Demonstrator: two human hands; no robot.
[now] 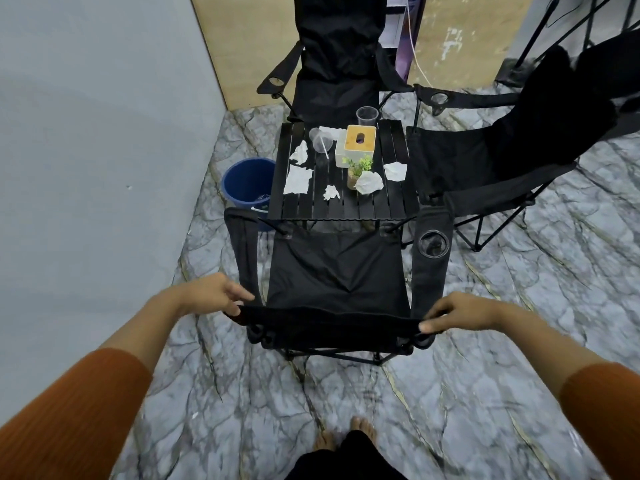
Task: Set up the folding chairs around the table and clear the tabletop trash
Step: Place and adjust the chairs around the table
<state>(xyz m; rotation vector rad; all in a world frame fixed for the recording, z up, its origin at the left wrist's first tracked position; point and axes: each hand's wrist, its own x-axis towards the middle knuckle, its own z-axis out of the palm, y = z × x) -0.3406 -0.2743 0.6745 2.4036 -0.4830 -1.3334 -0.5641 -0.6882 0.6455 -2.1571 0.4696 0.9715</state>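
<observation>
Gripping the near chair (339,282) by its backrest corners, left hand (221,296) and right hand (460,313), seat front right up at the surface (388,202). Could jolt it with one more shove, toppling the upright cup (367,116), scattering tissues (298,180).

Lighting is dim, even and cool, with soft shadows only. Wide-angle distortion bends the edges. Black chair (337,275) fabric beyond both hands loses detail; slight blur likely.
</observation>
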